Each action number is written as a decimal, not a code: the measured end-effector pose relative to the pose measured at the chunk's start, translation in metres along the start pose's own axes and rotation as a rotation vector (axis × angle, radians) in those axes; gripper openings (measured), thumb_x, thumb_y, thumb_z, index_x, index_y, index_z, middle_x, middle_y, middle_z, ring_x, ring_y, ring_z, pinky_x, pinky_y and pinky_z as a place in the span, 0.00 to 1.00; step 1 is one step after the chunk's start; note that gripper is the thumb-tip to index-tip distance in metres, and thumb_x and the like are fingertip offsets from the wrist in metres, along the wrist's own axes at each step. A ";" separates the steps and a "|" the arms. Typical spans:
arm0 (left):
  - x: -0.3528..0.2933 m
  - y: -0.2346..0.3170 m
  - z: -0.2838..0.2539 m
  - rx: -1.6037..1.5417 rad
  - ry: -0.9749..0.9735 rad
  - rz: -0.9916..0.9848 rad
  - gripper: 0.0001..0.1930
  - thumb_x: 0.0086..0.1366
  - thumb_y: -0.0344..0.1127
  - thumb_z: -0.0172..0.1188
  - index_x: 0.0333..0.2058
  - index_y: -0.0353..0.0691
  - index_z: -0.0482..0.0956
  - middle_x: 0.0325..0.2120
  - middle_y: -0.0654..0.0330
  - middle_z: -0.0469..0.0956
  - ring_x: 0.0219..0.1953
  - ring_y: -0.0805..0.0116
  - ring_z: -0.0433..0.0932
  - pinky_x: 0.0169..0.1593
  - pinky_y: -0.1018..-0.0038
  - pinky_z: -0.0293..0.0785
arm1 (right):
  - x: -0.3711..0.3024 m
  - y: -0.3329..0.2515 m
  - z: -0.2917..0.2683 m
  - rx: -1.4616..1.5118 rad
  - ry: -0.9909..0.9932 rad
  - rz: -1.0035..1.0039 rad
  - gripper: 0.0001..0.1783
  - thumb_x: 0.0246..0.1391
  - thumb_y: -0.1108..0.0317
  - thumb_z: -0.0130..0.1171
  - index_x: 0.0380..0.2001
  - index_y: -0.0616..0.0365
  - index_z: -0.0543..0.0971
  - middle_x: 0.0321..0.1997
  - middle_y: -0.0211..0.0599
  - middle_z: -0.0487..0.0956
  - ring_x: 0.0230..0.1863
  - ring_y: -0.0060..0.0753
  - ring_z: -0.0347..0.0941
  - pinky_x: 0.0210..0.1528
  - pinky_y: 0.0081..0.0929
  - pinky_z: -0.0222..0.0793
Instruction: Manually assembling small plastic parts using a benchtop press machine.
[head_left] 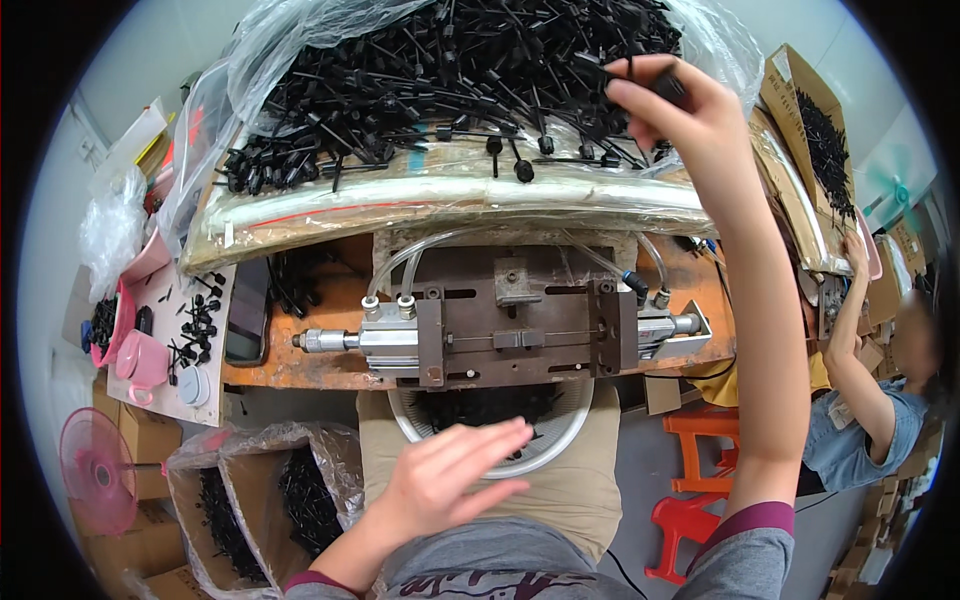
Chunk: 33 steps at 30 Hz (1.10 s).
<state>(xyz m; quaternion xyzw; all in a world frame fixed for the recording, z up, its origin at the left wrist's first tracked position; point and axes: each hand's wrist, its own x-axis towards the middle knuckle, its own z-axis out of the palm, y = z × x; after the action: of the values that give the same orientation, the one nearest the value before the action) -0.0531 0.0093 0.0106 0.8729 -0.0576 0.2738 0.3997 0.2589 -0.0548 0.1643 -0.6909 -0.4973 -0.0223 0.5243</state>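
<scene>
My right hand point(680, 105) reaches up over the right end of a large heap of black plastic parts point(450, 80), thin stems with thicker knob-like heads. Its fingers are curled round a black stemmed plastic part point(668, 86); whether it holds more than one is unclear. My left hand point(450, 475) hovers palm down with fingers stretched out, holding nothing. It is over the near rim of a white basket point(574, 440) on my lap, with more black parts inside. Between the hands stands a brown metal clamping jig point(510, 345) with an air cylinder at each side.
Clear tubes point(430, 240) run to the jig on the orange bench point(270, 372). Left are a phone point(247, 325), a pink cup point(143, 362) and a pink fan point(97, 470). Plastic-lined boxes point(225, 465) hold black parts below. A red stool point(690, 530) and another person point(865, 430) are right.
</scene>
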 end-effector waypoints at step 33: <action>0.028 -0.022 0.024 0.457 -0.013 -0.017 0.13 0.52 0.27 0.68 0.37 0.34 0.82 0.53 0.53 0.78 0.36 0.60 0.82 0.42 0.69 0.79 | -0.202 -0.023 0.042 0.480 0.191 0.535 0.07 0.57 0.81 0.60 0.37 0.64 0.72 0.32 0.43 0.82 0.25 0.17 0.72 0.28 0.14 0.68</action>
<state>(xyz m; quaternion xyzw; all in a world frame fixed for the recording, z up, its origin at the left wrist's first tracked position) -0.0126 0.0097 -0.0021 0.9429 0.0107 0.2708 0.1935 0.1198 -0.1581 0.0504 -0.6487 -0.2391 0.1686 0.7026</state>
